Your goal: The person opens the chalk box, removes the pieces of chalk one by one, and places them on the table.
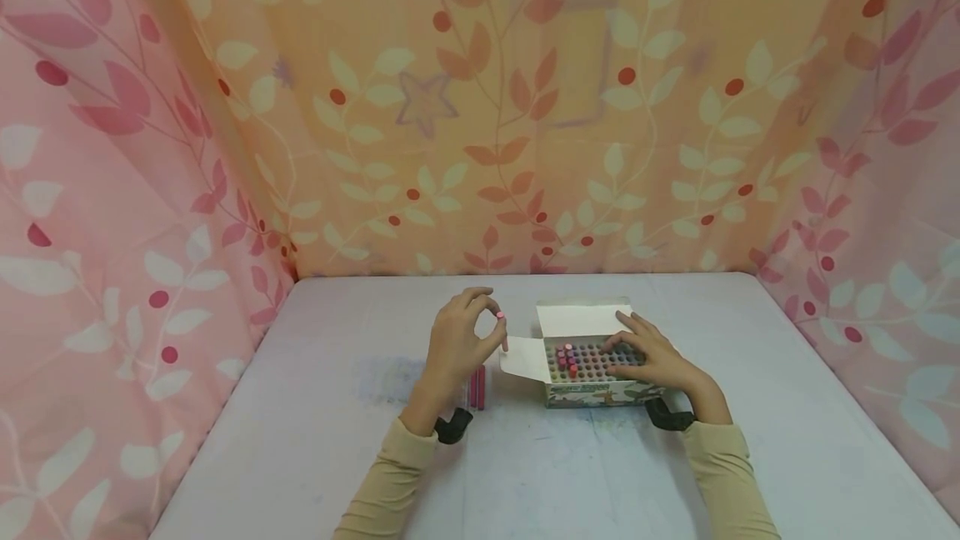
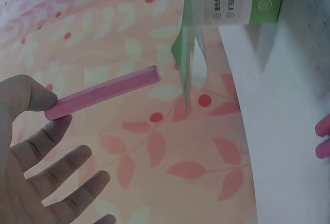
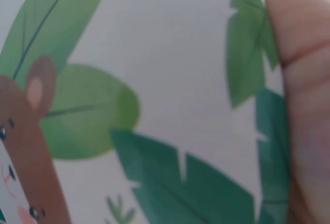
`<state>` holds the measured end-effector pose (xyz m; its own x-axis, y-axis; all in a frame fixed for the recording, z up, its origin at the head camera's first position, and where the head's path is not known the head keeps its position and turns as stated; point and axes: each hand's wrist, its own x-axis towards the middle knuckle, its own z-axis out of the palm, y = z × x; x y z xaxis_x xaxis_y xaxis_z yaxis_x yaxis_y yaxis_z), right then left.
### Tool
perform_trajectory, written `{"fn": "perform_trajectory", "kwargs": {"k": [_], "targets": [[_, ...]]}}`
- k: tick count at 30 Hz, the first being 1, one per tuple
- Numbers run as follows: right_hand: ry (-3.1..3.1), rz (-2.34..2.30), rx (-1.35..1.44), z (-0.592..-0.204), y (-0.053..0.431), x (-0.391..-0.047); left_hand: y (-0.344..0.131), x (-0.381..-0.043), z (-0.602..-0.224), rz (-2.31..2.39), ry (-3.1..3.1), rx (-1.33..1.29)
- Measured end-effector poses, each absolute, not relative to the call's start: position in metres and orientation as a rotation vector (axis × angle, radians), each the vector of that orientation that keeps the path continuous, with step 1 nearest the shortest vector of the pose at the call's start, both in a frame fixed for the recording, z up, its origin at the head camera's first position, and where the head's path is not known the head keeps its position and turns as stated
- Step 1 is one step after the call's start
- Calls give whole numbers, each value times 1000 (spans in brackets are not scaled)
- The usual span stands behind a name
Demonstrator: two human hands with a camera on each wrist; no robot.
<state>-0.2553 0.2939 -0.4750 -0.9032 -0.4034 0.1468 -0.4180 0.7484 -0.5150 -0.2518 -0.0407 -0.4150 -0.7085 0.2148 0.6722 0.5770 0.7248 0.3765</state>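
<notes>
My left hand (image 1: 459, 340) pinches one end of a pink crayon (image 2: 105, 91) between thumb and index finger, its other fingers spread. The crayon is in the air, just left of an open cardboard box (image 1: 592, 397) and near its side flap (image 1: 523, 358). A grid of round holes fills the box. Several pink and red crayons (image 1: 567, 359) stand in holes toward the left. My right hand (image 1: 652, 357) rests over the box's right end, fingers spread above the holes and lid. Close up in the right wrist view, the printed box wall (image 3: 170, 80) hides the fingertips.
Several dark pink crayons (image 1: 477, 388) lie on the table beneath my left wrist, left of the box. The raised lid (image 1: 583, 320) stands at the box's back. Leaf-patterned curtains (image 1: 495, 148) enclose the white table (image 1: 570, 473) at the back and sides.
</notes>
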Motion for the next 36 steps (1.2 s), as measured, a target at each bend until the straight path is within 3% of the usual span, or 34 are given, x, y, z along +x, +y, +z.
{"fn": "perform_trajectory", "kwargs": {"k": [22, 36], "targets": [[-2930, 854, 671, -475, 293, -257, -83, -263, -429, -693, -2738, -510], [-2927, 857, 680, -474, 293, -256, -98, -276, -459, -711, -2967, -567]]}}
